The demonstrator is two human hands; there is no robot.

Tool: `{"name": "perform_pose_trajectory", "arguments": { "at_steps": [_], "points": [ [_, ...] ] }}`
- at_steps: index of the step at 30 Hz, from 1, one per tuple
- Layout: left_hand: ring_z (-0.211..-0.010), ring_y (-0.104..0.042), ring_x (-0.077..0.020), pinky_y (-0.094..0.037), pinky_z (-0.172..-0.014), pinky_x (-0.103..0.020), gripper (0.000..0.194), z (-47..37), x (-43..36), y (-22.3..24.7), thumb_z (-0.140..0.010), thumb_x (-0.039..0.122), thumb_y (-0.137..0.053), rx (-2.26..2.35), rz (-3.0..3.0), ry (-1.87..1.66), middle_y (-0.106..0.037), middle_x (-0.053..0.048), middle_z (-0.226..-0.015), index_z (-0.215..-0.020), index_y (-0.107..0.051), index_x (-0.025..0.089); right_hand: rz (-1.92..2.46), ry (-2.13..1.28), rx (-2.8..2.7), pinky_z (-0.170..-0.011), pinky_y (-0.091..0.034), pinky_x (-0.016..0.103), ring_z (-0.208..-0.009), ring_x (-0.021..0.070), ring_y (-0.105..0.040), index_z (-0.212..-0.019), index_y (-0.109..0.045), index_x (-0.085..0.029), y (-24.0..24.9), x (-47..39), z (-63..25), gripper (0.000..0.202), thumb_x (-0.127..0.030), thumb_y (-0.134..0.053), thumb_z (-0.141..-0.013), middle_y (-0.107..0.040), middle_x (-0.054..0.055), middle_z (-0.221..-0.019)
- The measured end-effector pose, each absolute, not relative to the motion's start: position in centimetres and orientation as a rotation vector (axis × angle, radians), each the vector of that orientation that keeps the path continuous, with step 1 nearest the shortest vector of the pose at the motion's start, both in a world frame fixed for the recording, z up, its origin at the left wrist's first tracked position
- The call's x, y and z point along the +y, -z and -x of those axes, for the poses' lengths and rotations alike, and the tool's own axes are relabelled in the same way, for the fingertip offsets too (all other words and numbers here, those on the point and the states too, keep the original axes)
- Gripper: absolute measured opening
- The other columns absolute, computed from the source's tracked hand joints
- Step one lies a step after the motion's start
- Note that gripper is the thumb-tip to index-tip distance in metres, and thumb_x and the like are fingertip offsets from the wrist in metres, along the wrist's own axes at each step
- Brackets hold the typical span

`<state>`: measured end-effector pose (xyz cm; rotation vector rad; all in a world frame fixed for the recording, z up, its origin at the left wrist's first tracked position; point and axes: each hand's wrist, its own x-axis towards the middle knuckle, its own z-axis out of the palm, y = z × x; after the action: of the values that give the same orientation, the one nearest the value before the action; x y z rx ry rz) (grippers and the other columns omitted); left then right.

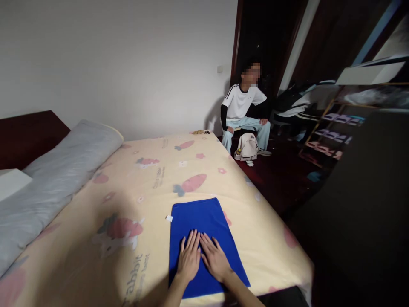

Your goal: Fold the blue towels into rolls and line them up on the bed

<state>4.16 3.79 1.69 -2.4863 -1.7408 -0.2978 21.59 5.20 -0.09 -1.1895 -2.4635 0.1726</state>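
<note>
A blue cloth [201,215] lies flat on the bed near its front edge, with a small white tag [169,218] sticking out at its left side. On the middle of the cloth rests my left hand [189,258], palm down, fingers stretched forward. Close beside it, my right hand [215,259] also lies flat on the cloth, its thumb apart from the fingers. The fingertips of both hands nearly meet. Neither hand holds anything.
The bed [153,204] has a patterned cream sheet. A long grey pillow [64,170] lies at the left. Beyond the far right corner a person [243,106] sits by a white backpack [247,147]. A shoe rack [332,132] stands at the right.
</note>
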Motion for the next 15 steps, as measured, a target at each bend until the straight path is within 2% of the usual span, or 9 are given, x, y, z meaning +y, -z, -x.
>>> {"name": "perform_pose_trajectory", "arguments": {
  "at_steps": [3,9,13,15],
  "points": [
    [-0.142,-0.031,-0.0163,-0.033,-0.113,-0.042,0.053,-2.7,5.7,-1.3,-0.099,0.031,-0.022,-1.862,2.458,0.26,-0.03,-0.001,-0.156,-0.15,-0.007,0.029,1.181,-0.201,-2.494,-0.113,-0.031,0.043,-0.141,0.0214,-0.033,-0.152,-0.015,-0.028,0.3,7.4,-22.5,0.059,-0.043,-0.037,-0.099,-0.031,0.005,-0.155],
    [-0.143,-0.031,-0.0196,-0.029,-0.114,-0.052,0.05,2.4,8.8,-1.7,-0.099,0.041,-0.022,-2.154,2.256,0.165,-0.029,-0.001,-0.156,-0.148,-0.017,0.033,1.537,-0.08,-2.311,-0.112,-0.029,0.05,-0.141,0.0249,-0.031,-0.151,-0.022,-0.027,1.2,12.2,-28.1,0.06,-0.053,-0.031,-0.098,-0.035,0.007,-0.153],
    [-0.143,-0.031,-0.0212,-0.023,-0.115,-0.056,0.051,2.4,9.1,-1.9,-0.099,0.04,-0.023,-2.123,2.227,0.169,-0.029,-0.003,-0.156,-0.148,-0.017,0.032,1.585,-0.023,-2.256,-0.113,-0.027,0.051,-0.143,0.0267,-0.028,-0.151,-0.025,-0.022,1.1,12.8,-28.0,0.062,-0.054,-0.032,-0.098,-0.035,0.009,-0.152],
    [-0.143,-0.03,-0.0204,-0.022,-0.116,-0.053,0.052,1.2,9.1,-2.0,-0.099,0.035,-0.022,-2.031,2.258,0.204,-0.029,-0.004,-0.156,-0.149,-0.013,0.03,1.541,-0.034,-2.266,-0.115,-0.025,0.049,-0.143,0.0265,-0.029,-0.151,-0.024,-0.02,0.9,12.4,-26.1,0.061,-0.05,-0.032,-0.099,-0.033,0.01,-0.153]
  ]
}}
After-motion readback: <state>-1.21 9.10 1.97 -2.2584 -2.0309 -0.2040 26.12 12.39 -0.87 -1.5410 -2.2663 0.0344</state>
